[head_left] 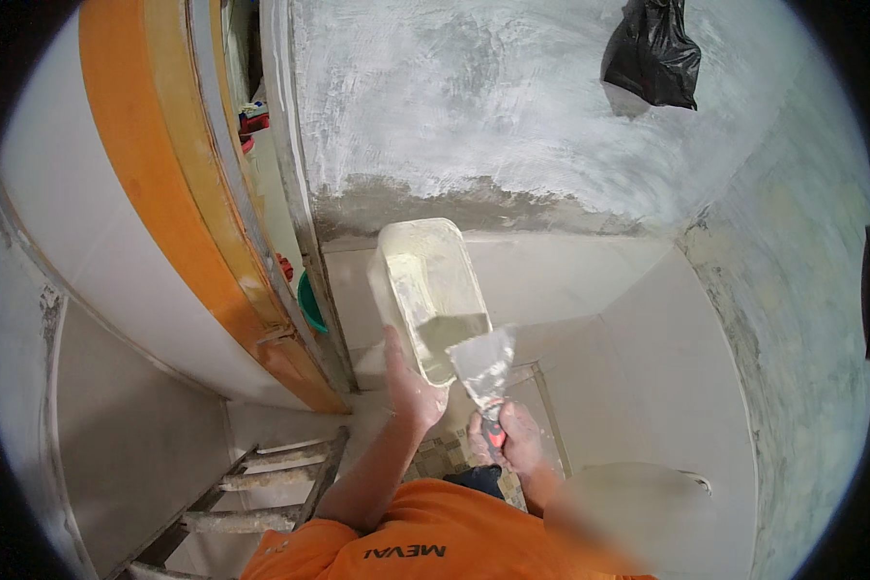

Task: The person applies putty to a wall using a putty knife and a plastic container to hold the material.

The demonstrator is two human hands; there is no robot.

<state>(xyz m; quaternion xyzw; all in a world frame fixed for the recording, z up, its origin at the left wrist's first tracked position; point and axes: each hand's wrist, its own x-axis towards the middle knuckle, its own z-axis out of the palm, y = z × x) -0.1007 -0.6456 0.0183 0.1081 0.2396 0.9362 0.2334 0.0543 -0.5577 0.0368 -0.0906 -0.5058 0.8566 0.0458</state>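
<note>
My left hand (415, 388) supports a long white plastic tub (388, 280) from below at its near end, fingers along its side. The tub is tilted, and pale plaster coats its inner walls. In my right hand (514, 436) is a putty knife (484, 363) with a red and dark handle; my fingers are wrapped round the handle. Whitish plaster smears the wide blade, which is at the tub's near right corner. Whether blade and rim touch, I cannot tell.
Ahead stands a wall (474, 97) with patchy white plaster, a black plastic bag (654, 56) hanging on it. An orange-edged door (155, 164) is at left, a green basin (309, 302) beyond it. A wooden ladder (242, 520) is at lower left, a blurred pale round shape (633, 517) at lower right.
</note>
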